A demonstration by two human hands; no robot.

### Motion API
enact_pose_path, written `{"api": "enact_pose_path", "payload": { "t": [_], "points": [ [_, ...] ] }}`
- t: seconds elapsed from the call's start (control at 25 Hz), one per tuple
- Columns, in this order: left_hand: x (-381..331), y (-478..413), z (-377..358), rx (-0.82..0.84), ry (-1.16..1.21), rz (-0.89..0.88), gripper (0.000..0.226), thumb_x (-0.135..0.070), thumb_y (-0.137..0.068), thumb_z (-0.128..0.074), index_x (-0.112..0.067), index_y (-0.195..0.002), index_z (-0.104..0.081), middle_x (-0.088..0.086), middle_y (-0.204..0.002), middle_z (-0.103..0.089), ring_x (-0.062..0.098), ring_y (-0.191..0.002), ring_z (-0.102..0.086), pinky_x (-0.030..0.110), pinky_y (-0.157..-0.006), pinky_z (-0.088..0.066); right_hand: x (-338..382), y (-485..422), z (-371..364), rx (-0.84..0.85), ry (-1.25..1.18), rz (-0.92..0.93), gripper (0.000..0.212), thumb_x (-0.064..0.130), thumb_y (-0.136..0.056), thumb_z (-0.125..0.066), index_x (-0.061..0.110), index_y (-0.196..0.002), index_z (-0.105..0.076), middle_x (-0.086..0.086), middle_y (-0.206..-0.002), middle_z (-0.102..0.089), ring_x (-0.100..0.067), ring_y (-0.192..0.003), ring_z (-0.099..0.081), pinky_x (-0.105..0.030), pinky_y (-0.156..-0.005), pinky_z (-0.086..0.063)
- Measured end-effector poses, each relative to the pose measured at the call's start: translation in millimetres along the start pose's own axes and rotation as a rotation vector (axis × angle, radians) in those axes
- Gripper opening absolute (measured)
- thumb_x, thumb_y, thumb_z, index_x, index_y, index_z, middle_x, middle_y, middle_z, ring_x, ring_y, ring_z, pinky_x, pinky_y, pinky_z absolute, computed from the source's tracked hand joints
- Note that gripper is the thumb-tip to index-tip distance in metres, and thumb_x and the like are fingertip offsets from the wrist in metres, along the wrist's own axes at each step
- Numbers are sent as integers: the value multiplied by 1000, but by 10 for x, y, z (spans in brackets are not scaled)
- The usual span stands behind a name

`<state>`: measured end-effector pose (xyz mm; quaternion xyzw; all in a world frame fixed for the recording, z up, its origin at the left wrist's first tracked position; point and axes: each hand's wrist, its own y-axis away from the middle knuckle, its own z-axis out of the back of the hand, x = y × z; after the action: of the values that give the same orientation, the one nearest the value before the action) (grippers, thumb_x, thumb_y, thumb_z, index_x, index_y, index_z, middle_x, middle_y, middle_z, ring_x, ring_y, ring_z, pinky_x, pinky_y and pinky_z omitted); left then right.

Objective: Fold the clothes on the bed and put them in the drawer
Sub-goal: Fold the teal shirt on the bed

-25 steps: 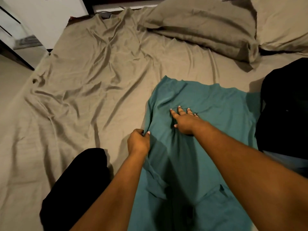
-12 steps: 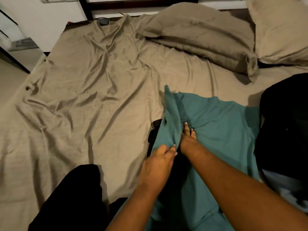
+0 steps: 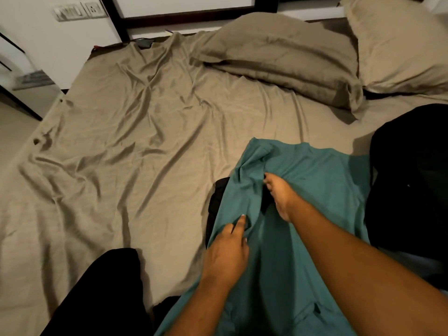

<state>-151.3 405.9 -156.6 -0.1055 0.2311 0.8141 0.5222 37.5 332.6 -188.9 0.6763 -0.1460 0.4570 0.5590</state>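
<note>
Evidently mid-fold, I logged: L hand (image 3: 228,251) lay on teal garment (image 3: 315,190) flap, grip unclear; R hand (image 3: 281,197) open, flat, pinned crease. Next req'd: flatten flap.

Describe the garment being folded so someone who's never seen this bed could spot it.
Start at the wrinkled beige sheet and go to its near right part. The teal garment lies there, left of a black pile; it alone is teal, its neighbours black or beige.
</note>
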Motion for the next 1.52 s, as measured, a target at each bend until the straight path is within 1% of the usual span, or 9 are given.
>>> {"api": "enact_pose_path", "payload": {
  "t": [0.08, 0.32, 0.56, 0.76, 0.88, 0.96, 1.04, 1.32, 1.52],
  "points": [
    [-21, 26, 9, 20, -56, -19, 58, -34, -102, -41, -37, -156, -20, -3, -138, -46, 22, -118, -56, 38, -93, -47, 123, -53, -67, -62, -82, -58, 54, 63, -88, -60, 19, -118, -68, -3, -114, -71, -23, -101, -65, -41, -89, -52],
    [-9, 125, 8, 71, -24, -48, 63, -29, -102, -45, -36, -157, -17, -3, -139, -44, 26, -116, -58, 41, -95, -47, 513, -473, -91, -190, -194, -187, 56, 36, -77, -84, 5, -119, -63, -10, -118, -69, -31, -103, -66, -48, -98, -54],
    [36, 124, -41, 81, 7, -51, 70, -34, -101, -47, -38, -158, -7, -7, -145, -41, 24, -117, -58, 39, -93, -48, 760, -524, 50, -69, -476, 95, 37, 36, -97, -64, 13, -126, -65, -13, -114, -75, -30, -102, -73, -45, -87, -61],
    [32, 177, -182, -148, -176, -184, 66, -62, -92, -44, -35, -151, -35, -1, -126, -51, 25, -115, -53, 40, -92, -48, 378, -811, 222, -196, -355, 48, 71, 59, -78, -76, 16, -133, -60, -7, -121, -72, -21, -101, -73, -34, -76, -61],
    [113, 134, -380, -117, -165, -222, 77, -79, -91, -26, -40, -157, -17, 3, -163, -25, 26, -153, -16, 48, -121, -18, 217, -715, 172, -253, -364, 126, 40, 28, -96, -69, 8, -128, -55, -8, -114, -71, -17, -93, -71, -34, -81, -61],
    [181, 112, -509, -67, -172, -230, 85, -86, -88, -20, -42, -158, 0, 0, -169, 2, 22, -154, 13, 49, -122, 8, 159, -776, 165, -246, -347, 156, 21, 13, -101, -60, 8, -121, -55, -8, -109, -70, -19, -94, -70, -35, -87, -59],
    [230, 87, -580, -54, -189, -234, 88, -87, -86, -21, -43, -157, 6, -2, -167, 14, 22, -151, 24, 51, -120, 16, 129, -838, 160, -259, -342, 175, 31, 7, -102, -56, 4, -132, -52, -13, -120, -69, -28, -109, -68, -42, -95, -57],
    [174, 7, -538, 114, -267, -165, 91, -87, -83, -23, -46, -152, 18, -1, -164, 28, 27, -149, 29, 58, -118, 10, 137, -465, 81, -290, 10, 273, 57, 28, -100, -61, 12, -150, -39, -10, -139, -59, -26, -124, -58, -41, -110, -45],
    [-277, 173, -429, 125, -341, -91, 84, -65, -95, -41, -29, -160, -1, 15, -166, 11, 35, -153, 12, 59, -120, 0, -544, 494, 620, -840, 529, 378, 44, 30, -92, -65, 7, -130, -58, -19, -134, -54, -39, -124, -49, -45, -103, -40]
  ]
}}
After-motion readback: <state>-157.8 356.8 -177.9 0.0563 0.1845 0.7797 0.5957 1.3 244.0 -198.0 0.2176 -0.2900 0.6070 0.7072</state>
